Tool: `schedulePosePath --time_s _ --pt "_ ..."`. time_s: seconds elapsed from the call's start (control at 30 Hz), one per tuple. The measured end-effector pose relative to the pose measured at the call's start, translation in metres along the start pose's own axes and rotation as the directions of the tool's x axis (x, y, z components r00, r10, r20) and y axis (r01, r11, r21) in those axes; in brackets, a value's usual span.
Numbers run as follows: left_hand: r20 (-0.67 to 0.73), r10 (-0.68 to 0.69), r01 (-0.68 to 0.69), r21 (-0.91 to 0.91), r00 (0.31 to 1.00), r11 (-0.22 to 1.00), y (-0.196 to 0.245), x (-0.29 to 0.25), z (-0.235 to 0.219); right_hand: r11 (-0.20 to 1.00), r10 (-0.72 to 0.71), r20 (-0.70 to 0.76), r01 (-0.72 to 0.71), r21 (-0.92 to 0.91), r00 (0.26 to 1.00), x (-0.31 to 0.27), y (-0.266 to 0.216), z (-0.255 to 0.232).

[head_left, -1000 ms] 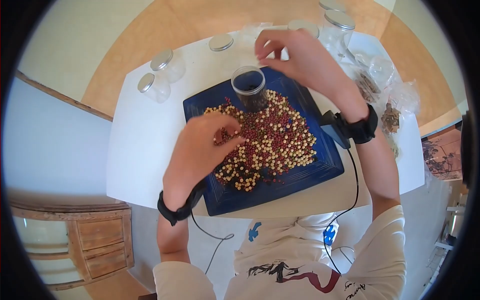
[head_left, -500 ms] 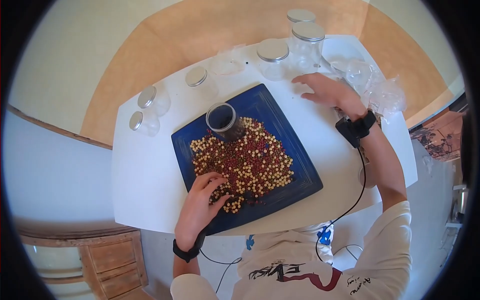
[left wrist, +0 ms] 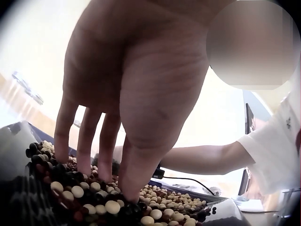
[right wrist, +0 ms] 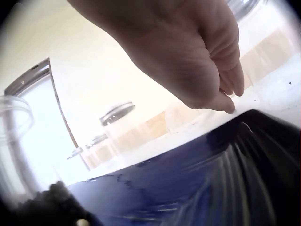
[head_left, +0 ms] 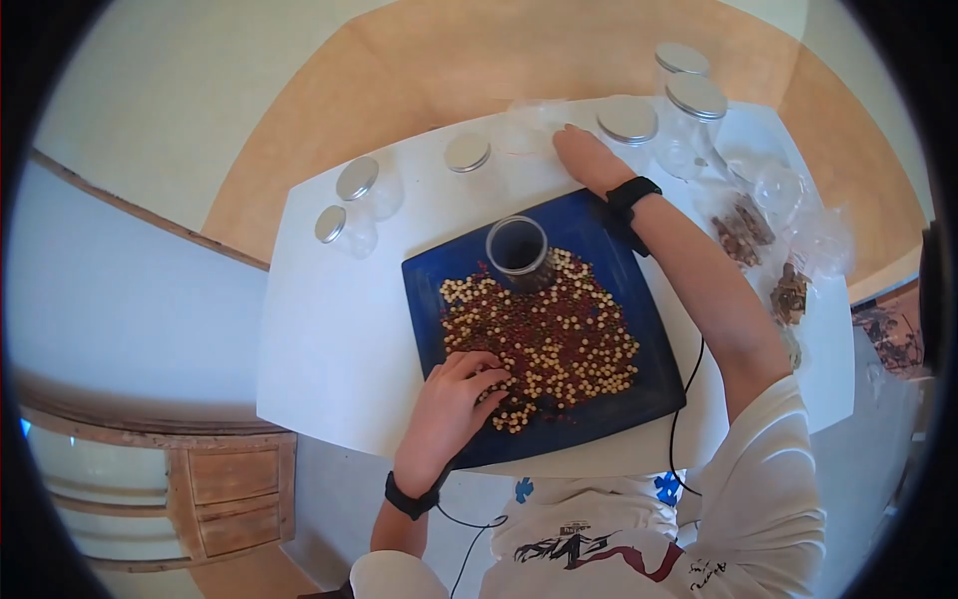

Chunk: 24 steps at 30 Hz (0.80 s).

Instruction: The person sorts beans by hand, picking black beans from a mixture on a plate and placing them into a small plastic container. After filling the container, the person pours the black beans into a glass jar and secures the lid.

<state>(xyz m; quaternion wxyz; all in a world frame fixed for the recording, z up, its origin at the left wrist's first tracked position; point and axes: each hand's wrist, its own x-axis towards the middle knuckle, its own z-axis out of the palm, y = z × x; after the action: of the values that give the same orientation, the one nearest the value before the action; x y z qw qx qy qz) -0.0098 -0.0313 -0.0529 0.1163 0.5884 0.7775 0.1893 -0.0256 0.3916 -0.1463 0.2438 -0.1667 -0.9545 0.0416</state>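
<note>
Mixed cream, dark red, green and black beans (head_left: 574,344) are spread over a square blue tray (head_left: 569,218). My left hand (head_left: 449,414) is at the tray's near left side, its fingers and thumb (left wrist: 134,176) reaching down into the beans, spread apart. A clear jar (head_left: 523,281) without a lid stands at the back of the beans, dark inside. Beyond the tray's far corner, my right hand (head_left: 591,165) is low over the white table with fingers loosely bent. In the right wrist view its thumb and fingertips (right wrist: 239,87) are slightly apart, and small black specks (right wrist: 290,83) lie nearby.
Silver-lidded clear jars (head_left: 358,180) line the table's back left, with taller lidded jars (head_left: 697,97) at the back right. Plastic bags (head_left: 823,240) and brown dried pieces (head_left: 788,295) lie along the right side. A black cable (head_left: 672,449) hangs over the near edge.
My right hand has moved from above the jar, out to the right, then to the table behind the tray's far corner. The left hand has lowered into the beans near the tray's near edge.
</note>
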Motion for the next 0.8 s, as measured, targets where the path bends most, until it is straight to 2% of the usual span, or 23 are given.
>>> schedulePosePath --time_s 0.03,0.17,0.23,0.33,0.47,0.53,0.6,0.67,0.73,0.77,0.8 --pt "-0.012 0.011 -0.011 0.015 1.0 1.0 -0.002 0.0 0.002 0.999 0.037 0.061 -0.035 -0.031 0.997 0.001 -0.001 -0.003" --pt "0.012 0.013 -0.013 0.023 1.0 1.0 -0.004 -0.001 -0.001 0.993 0.048 0.146 -0.031 -0.118 0.988 0.007 -0.005 -0.017" --pt "0.052 0.018 -0.02 0.042 0.998 0.999 -0.007 -0.001 -0.002 0.976 -0.053 0.173 0.088 -0.2 0.984 0.007 -0.005 -0.02" --pt "0.078 0.016 -0.017 0.01 0.997 1.0 -0.009 -0.004 -0.003 0.975 -0.041 0.179 0.079 -0.208 0.983 0.008 -0.006 -0.022" --pt "0.071 0.022 -0.021 -0.021 0.997 1.0 -0.014 -0.007 -0.001 0.958 -0.113 0.199 0.16 -0.238 0.973 0.002 0.007 -0.02" --pt "0.082 0.049 -0.049 0.003 0.995 0.999 -0.015 -0.006 -0.002 0.976 -0.216 -0.044 0.214 -0.049 0.975 -0.007 0.016 -0.017" --pt "0.07 0.038 -0.036 -0.029 0.997 0.999 -0.017 -0.008 0.001 0.981 -0.054 0.183 0.017 0.195 0.982 0.002 -0.025 -0.08" --pt "0.009 0.059 -0.058 -0.052 0.998 0.997 -0.02 -0.009 0.004 0.83 -0.035 0.118 -0.037 0.556 0.992 -0.009 -0.062 -0.126" --pt "0.008 0.044 -0.044 -0.07 0.999 0.997 -0.021 -0.01 0.005 0.728 -0.051 0.142 -0.06 0.683 0.989 -0.023 -0.097 -0.16" --pt "0.008 0.047 -0.046 -0.073 0.999 0.996 -0.021 -0.009 0.004 0.727 -0.049 0.149 -0.067 0.684 0.988 -0.029 -0.107 -0.164" --pt "0.013 0.046 -0.044 -0.078 0.999 0.996 -0.021 -0.007 0.002 0.777 -0.099 0.139 -0.01 0.63 0.985 -0.035 -0.114 -0.167"
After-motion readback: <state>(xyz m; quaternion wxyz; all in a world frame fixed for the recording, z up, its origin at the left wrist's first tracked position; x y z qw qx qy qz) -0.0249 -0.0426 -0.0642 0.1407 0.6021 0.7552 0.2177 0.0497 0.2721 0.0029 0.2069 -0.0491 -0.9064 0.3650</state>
